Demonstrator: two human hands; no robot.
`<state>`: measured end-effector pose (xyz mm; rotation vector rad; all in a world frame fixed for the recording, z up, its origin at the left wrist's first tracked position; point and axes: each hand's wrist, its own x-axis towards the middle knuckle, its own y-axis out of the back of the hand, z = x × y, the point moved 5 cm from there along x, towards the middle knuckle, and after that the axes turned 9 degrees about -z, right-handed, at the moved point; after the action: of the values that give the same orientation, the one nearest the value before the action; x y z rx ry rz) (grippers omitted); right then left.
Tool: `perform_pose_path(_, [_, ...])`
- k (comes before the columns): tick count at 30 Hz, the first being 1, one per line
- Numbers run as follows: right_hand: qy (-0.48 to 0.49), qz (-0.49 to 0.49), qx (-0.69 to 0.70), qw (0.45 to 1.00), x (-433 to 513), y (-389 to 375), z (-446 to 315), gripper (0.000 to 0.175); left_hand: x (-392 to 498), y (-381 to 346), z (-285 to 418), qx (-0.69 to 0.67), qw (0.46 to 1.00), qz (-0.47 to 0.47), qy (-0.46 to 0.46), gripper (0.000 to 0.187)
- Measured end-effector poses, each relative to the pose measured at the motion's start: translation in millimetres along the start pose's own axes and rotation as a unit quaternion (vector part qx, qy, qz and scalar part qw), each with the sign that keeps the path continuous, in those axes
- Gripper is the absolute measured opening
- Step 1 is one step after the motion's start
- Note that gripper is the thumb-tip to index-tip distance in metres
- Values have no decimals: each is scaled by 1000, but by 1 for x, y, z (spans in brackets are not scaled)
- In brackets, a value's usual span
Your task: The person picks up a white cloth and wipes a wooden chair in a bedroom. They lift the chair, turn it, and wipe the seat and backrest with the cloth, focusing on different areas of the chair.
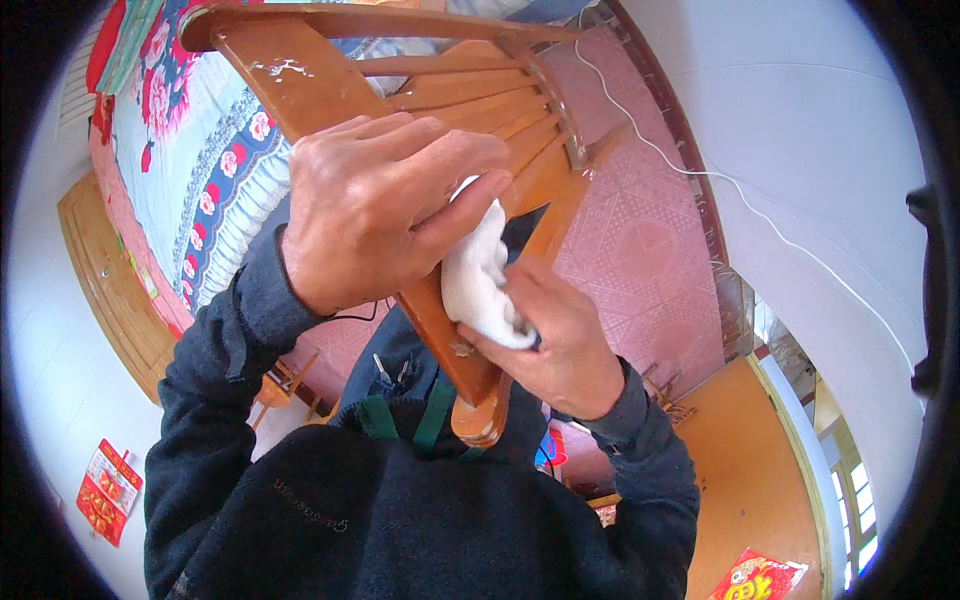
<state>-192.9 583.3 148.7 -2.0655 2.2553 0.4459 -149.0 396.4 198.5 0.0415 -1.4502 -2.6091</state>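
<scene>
An orange-brown wooden chair [315,82] with a slatted part lies across the middle, tilted towards my body. My left hand [382,210] rests over its broad wooden board, the thumb against the upper end of a white cloth [476,281]. Lower down, my right hand [559,330] grips the same cloth between thumb and fingers and holds it against the board's edge. White marks show on the board near its far end. A rounded wooden end [478,427] points at my lap. The left fingertips are partly hidden.
A bed with a flowered cover [217,180] stands at the left. A white cable [667,161] runs along the wall at the right. Pink patterned floor tiles [637,255] lie beyond the chair, and a wooden door [750,457] is at the lower right.
</scene>
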Motion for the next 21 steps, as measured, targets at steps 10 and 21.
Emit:
perform_pose_path(10, [-13,-38,-3,999,-3,-9,-5,38,-11,1,0,51,998,-16,18,13])
perform_pose_path(21, [-63,-30,29,997,-3,-18,4,36,-16,0,-3,40,999,2,24,15])
